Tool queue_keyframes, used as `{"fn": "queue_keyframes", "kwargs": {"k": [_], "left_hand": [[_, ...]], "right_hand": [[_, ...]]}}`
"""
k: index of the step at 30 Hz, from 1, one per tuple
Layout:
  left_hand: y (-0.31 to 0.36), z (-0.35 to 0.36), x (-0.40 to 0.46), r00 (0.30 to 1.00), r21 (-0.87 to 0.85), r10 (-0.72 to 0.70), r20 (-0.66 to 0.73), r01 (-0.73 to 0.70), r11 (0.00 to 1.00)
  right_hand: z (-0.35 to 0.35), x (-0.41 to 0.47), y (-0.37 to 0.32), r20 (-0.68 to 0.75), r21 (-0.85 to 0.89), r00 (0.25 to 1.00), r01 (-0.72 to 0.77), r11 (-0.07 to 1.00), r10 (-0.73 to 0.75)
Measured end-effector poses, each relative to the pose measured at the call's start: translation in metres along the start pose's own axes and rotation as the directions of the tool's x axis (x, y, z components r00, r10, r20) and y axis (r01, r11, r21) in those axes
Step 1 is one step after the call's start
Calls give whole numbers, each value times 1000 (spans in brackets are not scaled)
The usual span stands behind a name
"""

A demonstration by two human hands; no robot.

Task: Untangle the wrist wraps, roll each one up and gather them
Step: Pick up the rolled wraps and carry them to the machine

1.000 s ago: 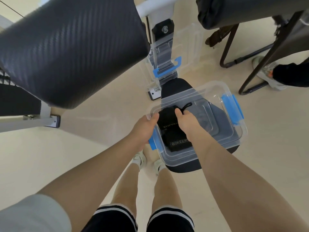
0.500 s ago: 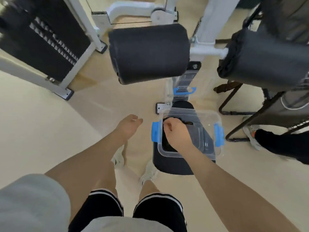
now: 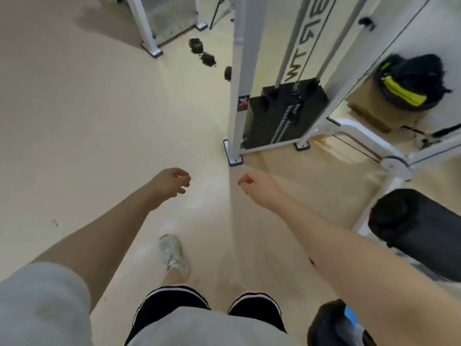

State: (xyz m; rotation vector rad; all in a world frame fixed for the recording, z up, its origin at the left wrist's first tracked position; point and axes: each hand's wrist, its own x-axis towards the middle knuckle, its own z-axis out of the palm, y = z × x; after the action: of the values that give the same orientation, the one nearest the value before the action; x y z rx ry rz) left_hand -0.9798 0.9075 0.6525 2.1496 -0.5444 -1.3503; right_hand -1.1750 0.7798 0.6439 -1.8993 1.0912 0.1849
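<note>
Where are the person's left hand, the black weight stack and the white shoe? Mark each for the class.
left hand (image 3: 172, 182), head view, back of the hand
black weight stack (image 3: 284, 113), head view, front face
white shoe (image 3: 173, 253), head view, laced top

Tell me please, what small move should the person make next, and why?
Probably walk forward toward the small black items lying on the floor beside the white machine frame; they look like more wrist wraps, though they are too small to tell for sure. Both the left hand and the right hand hold nothing, so they are free to pick them up.
</note>
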Motion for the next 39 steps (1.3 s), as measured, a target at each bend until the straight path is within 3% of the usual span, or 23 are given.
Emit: {"fn": "queue_keyframes", "kwargs": {"k": [6,10,16,23,27,32,39], "left_hand": [[9,-177,63,993,-84,39,-113,-49,995],[46,-256,112,978,-165,88,-191,-120,979],[121,-318,232,971,-234,131,-201,-177,956],[254,-377,427,976,-269,103,-192,-154,951],[343,-414,514,978,-192,138,-154,-167,967],[408,-460,612,961,172,263,-82,-246,954],[470,-499,812,978,226,208,5,-204,953]], "right_hand": [[49,131,-126,45,40,998,-55,998,53],[49,216,-198,28,101,999,-46,994,44],[-6,356,-265,-32,-7,997,70,998,-70],[-110,583,-305,-31,174,996,-73,982,79],[-177,676,-338,-25,196,991,-123,973,131],[-230,767,-366,-41,219,983,-164,962,177],[-255,936,-349,-76,277,947,-282,919,313]]}}
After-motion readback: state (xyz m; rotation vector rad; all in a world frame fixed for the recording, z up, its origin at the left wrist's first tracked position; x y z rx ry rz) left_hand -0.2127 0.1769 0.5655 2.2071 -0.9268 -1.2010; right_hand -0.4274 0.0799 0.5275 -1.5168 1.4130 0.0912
